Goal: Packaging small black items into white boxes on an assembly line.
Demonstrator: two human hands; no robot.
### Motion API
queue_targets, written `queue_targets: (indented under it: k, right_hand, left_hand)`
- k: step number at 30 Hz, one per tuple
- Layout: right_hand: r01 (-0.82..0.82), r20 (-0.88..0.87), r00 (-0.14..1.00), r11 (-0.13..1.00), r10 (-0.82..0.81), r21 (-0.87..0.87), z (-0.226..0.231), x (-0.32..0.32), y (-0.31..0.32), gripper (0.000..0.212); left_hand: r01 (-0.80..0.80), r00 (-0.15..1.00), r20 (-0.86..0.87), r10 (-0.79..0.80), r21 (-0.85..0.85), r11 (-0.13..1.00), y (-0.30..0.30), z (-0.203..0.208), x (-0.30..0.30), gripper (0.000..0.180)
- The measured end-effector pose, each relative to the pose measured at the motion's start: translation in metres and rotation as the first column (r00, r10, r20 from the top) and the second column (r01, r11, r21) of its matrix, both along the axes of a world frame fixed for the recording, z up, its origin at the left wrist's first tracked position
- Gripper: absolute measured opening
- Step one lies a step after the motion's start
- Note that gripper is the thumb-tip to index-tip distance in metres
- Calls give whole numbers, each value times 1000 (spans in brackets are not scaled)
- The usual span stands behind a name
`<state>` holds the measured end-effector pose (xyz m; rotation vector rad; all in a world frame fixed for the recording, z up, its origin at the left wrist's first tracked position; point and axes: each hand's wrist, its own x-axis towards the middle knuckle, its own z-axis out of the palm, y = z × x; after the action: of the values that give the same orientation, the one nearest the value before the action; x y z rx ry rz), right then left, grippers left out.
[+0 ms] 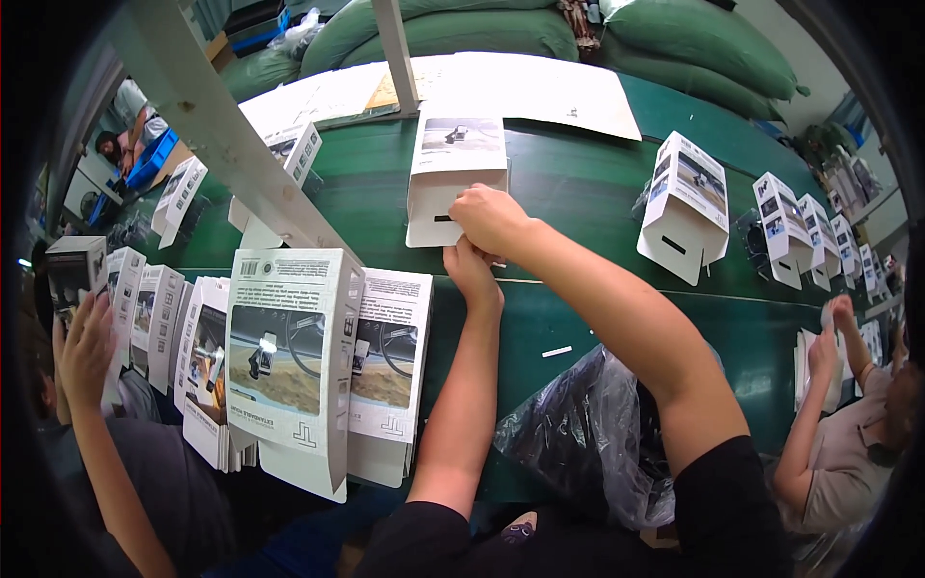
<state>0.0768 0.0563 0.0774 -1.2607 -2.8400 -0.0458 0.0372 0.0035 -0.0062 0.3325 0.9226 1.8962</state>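
Note:
A white printed cardboard box lies on the green table in front of me, its flap with a dark slot turned toward me. My right hand is over the near right part of this box, its curled fingers closed at the flap. Just below it, my left hand pinches at the box's near right corner, thumb and finger drawn together. The two hands touch or nearly touch, and they hide that corner. A small white bit shows beside the left fingers; its kind cannot be made out.
Several printed boxes stand at my left. More boxes line the green table to the right. A clear plastic bag and a white strip lie near me. A white post crosses the left side. Co-workers sit on both sides.

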Motion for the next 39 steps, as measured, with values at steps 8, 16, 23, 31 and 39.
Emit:
queue_targets:
  k: [8,16,23,31,39]
  right_hand:
    - [-174,-324,938,976,123,-133,95,117,-116,6]
    - [-96,19,994,932,110,-349,34,253,-238,11]
    - [-171,18,984,966,178,-194,24,287,-256,12]
    - [-185,-134,978,964,161,-192,40,323,-254,12]
    - [-257,38,962,940,272,-222,34,331,-257,12]
  left_hand:
    - [-156,986,53,157,-29,987,9,-6,-8,33]
    - [257,943,197,-269,87,963,10,4,28,38]
    - [513,847,127,-517,59,856,7,20,58,38]
    - [493,868,-54,-493,-28,870,4,31,83,38]
    - [510,828,-255,-499,-27,860,-2,33,96,36]
